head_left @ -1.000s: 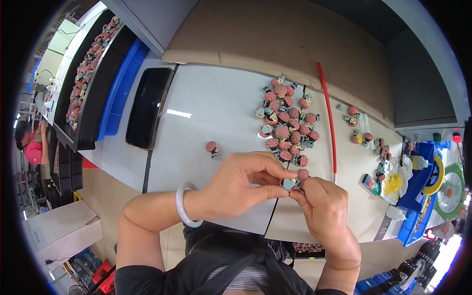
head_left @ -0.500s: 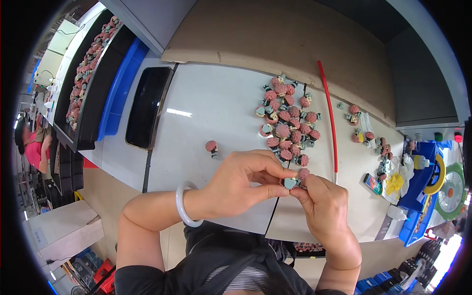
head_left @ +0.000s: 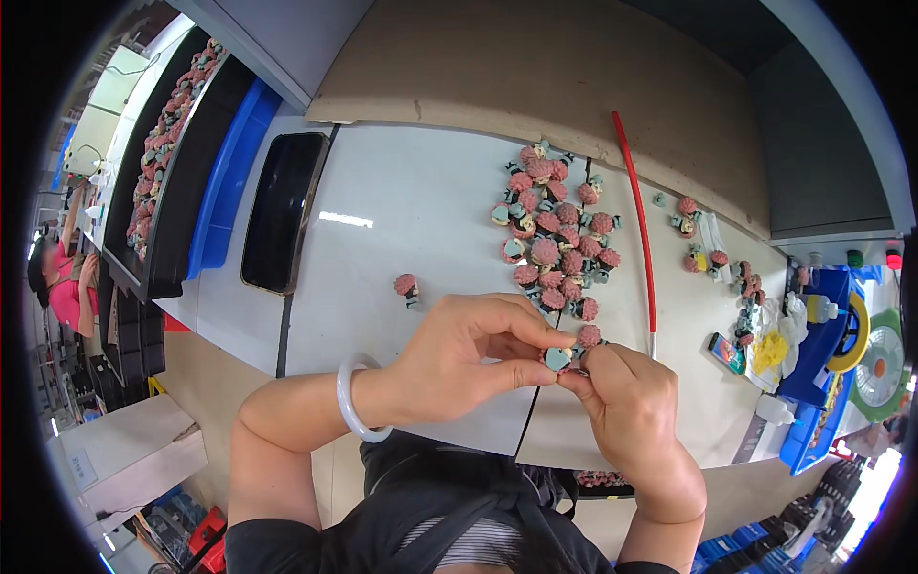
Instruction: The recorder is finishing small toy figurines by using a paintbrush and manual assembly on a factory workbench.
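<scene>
My left hand [head_left: 473,354] pinches a small figurine [head_left: 557,359] between thumb and fingertips, its pale blue-green part showing. Close against it, my right hand [head_left: 622,387] is closed, thumb to curled forefinger; a small dark, shiny bit shows at its fingertips, too small to name. Just beyond the fingers lies a pink bumpy-headed figurine [head_left: 589,336]. A crowd of similar pink-headed figurines [head_left: 545,252] covers the table ahead of the hands. One more figurine [head_left: 405,285] lies alone to the left.
A black phone [head_left: 284,212] lies at the left, beside a blue tray [head_left: 218,210] and a black tray [head_left: 172,270] of figurines. A red stick [head_left: 635,191] lies right of the crowd. Further right are a white bottle [head_left: 773,410], blue bins [head_left: 813,368] and a green fan [head_left: 875,368].
The held figurine has turned slightly between my fingers, so more of its blue-green part faces up. Both hands stay in nearly the same place. The view has shifted a little.
</scene>
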A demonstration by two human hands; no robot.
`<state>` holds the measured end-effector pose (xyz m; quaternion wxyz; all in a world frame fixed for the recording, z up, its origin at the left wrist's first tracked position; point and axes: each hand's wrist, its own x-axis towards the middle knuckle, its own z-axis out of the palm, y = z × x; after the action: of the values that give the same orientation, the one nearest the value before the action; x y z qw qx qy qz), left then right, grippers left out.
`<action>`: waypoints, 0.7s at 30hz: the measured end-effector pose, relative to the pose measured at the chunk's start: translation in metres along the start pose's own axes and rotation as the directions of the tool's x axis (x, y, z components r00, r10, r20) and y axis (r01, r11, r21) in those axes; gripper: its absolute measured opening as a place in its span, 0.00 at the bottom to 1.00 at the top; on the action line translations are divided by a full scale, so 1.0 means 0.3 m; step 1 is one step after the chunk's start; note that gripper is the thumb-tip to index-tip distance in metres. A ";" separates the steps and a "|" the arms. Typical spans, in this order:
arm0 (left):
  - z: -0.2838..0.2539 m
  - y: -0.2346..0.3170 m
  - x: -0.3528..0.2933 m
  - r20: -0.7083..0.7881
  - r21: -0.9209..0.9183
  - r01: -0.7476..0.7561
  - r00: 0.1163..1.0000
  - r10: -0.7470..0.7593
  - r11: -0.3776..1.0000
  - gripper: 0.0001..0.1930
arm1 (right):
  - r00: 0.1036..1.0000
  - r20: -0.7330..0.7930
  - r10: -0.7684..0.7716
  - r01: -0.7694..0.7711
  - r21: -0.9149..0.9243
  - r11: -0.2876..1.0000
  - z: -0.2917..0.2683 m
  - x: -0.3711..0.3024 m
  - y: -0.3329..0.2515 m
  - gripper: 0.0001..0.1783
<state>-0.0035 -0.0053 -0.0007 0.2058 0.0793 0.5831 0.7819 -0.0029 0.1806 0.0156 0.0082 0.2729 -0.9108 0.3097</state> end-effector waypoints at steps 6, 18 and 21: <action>-0.002 -0.001 -0.003 0.001 -0.037 -0.006 1.000 0.006 0.999 0.17 | 0.985 0.044 0.170 -0.174 0.114 0.978 -0.009 0.003 -0.020 0.13; -0.007 -0.003 -0.005 0.013 -0.047 -0.015 1.000 0.016 0.999 0.16 | 0.992 0.053 0.114 -0.118 0.078 0.990 -0.010 0.002 -0.015 0.13; -0.007 0.003 -0.003 0.012 -0.010 0.007 1.000 -0.007 1.000 0.16 | 1.000 0.005 0.001 -0.001 -0.047 0.999 -0.006 0.004 -0.010 0.17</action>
<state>-0.0038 -0.0077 -0.0003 0.2124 0.0811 0.5783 0.7835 -0.0028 0.1790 0.0189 0.0121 0.2730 -0.9179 0.2877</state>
